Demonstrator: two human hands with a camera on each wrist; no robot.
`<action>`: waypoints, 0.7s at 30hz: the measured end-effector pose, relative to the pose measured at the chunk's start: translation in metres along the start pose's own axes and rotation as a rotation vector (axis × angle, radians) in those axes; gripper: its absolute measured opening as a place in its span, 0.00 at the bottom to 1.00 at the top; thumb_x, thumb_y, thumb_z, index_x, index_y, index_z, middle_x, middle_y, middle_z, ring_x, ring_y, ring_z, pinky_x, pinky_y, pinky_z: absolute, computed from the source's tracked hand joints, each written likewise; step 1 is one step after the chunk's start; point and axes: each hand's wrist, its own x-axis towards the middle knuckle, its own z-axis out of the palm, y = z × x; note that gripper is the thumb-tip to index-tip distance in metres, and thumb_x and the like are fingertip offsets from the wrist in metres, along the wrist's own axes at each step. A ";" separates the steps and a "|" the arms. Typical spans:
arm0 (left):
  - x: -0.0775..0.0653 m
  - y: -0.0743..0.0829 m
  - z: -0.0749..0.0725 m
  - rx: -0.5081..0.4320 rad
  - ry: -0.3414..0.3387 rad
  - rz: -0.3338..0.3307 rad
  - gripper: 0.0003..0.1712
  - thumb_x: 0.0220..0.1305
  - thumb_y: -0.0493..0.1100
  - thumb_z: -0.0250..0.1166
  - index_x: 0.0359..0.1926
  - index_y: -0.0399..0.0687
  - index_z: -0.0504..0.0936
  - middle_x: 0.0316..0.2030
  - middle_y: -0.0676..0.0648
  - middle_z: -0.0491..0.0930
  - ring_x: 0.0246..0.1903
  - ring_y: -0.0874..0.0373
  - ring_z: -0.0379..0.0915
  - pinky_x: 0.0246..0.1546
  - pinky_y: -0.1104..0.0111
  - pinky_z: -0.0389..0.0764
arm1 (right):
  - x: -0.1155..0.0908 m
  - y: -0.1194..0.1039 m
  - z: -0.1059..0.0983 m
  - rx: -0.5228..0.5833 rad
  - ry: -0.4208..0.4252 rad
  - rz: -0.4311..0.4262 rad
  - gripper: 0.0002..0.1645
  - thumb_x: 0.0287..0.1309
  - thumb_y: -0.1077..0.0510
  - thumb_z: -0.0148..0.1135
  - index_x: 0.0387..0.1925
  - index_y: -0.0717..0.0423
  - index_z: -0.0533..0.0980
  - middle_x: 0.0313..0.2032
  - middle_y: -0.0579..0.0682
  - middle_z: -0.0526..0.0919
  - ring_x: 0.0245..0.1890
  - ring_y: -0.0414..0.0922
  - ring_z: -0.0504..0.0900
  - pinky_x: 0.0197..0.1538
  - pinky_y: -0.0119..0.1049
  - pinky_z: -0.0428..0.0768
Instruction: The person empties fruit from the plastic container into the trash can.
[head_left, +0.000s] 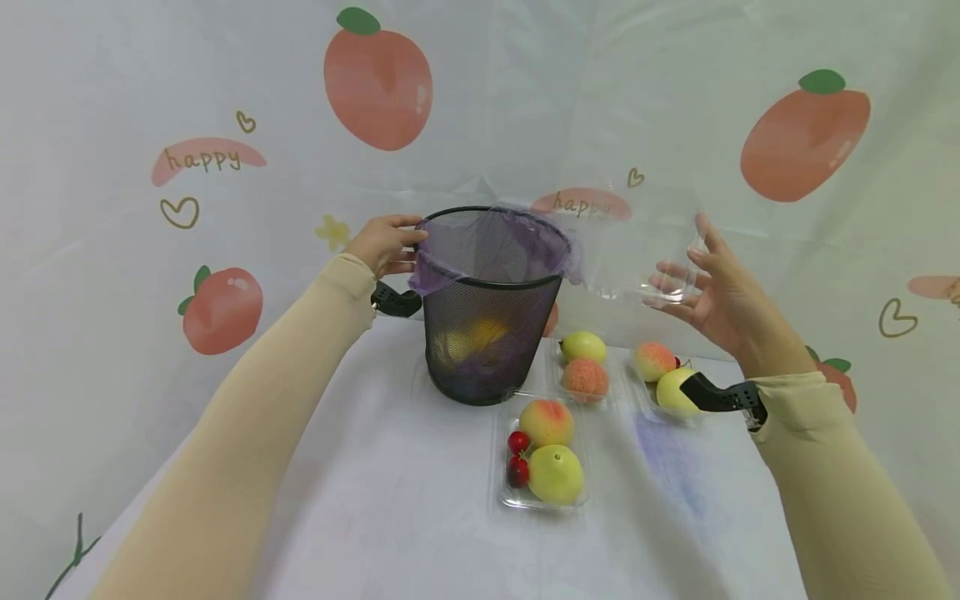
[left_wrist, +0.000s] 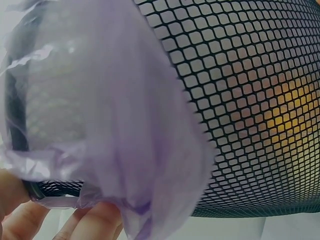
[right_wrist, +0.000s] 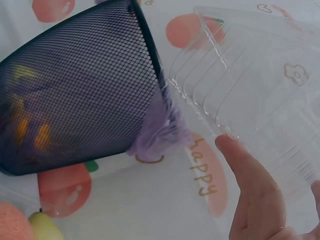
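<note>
A black mesh wastebasket (head_left: 450, 312) stands upright on the table, a thin purple bag (head_left: 433, 271) folded over its rim. Something yellow shows blurrily through the mesh. My left hand (head_left: 386, 243) grips the left side of the rim and the bag, with fingers on the outside in the left wrist view. To the right of the basket, my right hand (head_left: 716, 287) holds a clear plastic container (head_left: 626, 258) in the air by its edge. In the right wrist view the container (right_wrist: 235, 85) is see-through with ribbed corners; I see nothing inside it.
A clear tray (head_left: 517, 502) in front of the basket holds a peach, a yellow-green fruit and red cherries. Two more fruit packs, one with a green lemon-shaped fruit (head_left: 583, 346) and one with a peach (head_left: 655, 362), lie behind. A printed cloth (head_left: 525, 100) hangs at the back.
</note>
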 end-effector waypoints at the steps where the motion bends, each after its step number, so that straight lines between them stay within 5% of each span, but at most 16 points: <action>1: 0.000 0.000 0.000 0.002 0.002 0.000 0.33 0.73 0.41 0.54 0.75 0.56 0.57 0.63 0.42 0.68 0.58 0.50 0.70 0.60 0.60 0.76 | -0.003 0.003 -0.002 0.006 -0.010 -0.002 0.39 0.72 0.52 0.49 0.69 0.09 0.45 0.70 0.55 0.43 0.47 0.46 0.81 0.48 0.42 0.85; 6: -0.001 0.001 0.000 0.006 0.002 -0.002 0.32 0.73 0.41 0.54 0.75 0.56 0.57 0.66 0.42 0.66 0.58 0.51 0.70 0.60 0.60 0.76 | -0.018 0.019 -0.016 0.054 -0.106 -0.028 0.41 0.72 0.54 0.47 0.72 0.14 0.41 0.67 0.58 0.41 0.45 0.46 0.83 0.46 0.44 0.85; 13: 0.002 -0.001 -0.001 0.005 0.000 0.003 0.32 0.74 0.41 0.53 0.75 0.55 0.56 0.66 0.41 0.65 0.60 0.50 0.69 0.61 0.60 0.75 | -0.040 0.047 -0.038 0.114 -0.215 -0.028 0.41 0.75 0.60 0.37 0.73 0.18 0.35 0.55 0.52 0.68 0.49 0.49 0.83 0.46 0.44 0.85; 21: 0.001 -0.001 -0.001 -0.006 -0.009 0.005 0.33 0.74 0.40 0.53 0.75 0.55 0.55 0.67 0.40 0.65 0.64 0.47 0.66 0.62 0.59 0.74 | -0.068 0.082 -0.062 0.204 -0.364 -0.008 0.42 0.75 0.64 0.28 0.73 0.21 0.27 0.55 0.54 0.75 0.53 0.50 0.82 0.50 0.44 0.84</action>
